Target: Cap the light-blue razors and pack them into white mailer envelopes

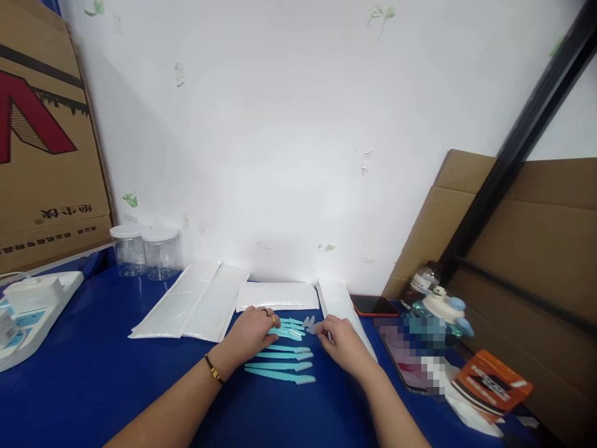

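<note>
Several slim teal razors [282, 364] with clear caps lie side by side on the blue table [93, 379]. My left hand [252, 333], wearing rings and a wrist bracelet, rests closed on the upper razors [289, 330], fingers gripping them. My right hand [342, 342] sits just right of them, fingers pinched on a small clear cap [311, 323] at a razor's tip. A white bubble mailer [277, 295] lies just behind both hands.
White mailers [191, 302] lie at back left, another white mailer [340, 305] by my right hand. Two clear jars [147, 251] stand by the wall. A white box [32, 311] sits at left. Phones [373, 305], a bottle [424, 280], an orange packet [492, 379] and cardboard [536, 249] crowd the right.
</note>
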